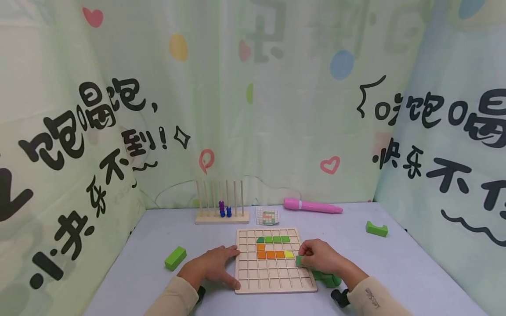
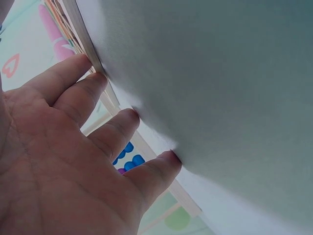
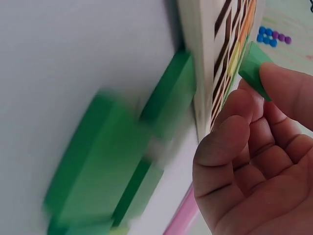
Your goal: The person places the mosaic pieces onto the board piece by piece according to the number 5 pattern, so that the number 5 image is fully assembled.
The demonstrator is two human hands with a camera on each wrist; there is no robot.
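A pale wooden grid board (image 1: 272, 281) lies on the table, with a row of green tiles (image 1: 276, 239), several orange tiles (image 1: 270, 255) and one yellow tile (image 1: 289, 254) in its cells. My left hand (image 1: 213, 263) is at the board's left edge, fingers spread, fingertips touching the edge and table in the left wrist view. Between thumb and finger, my right hand (image 1: 322, 255) pinches a small green tile (image 3: 253, 66) just over the board's right side. Loose green tiles (image 1: 328, 279) lie beside the board's right edge, partly hidden under the right forearm.
Behind the board stand a bead-and-peg counting rack (image 1: 205, 217) and a small pattern card (image 1: 267, 216). A pink pen-shaped object (image 1: 316, 206) lies at the back. Green blocks sit at left (image 1: 175, 258) and an arched green block (image 1: 377, 229) at right. Printed curtains surround the table.
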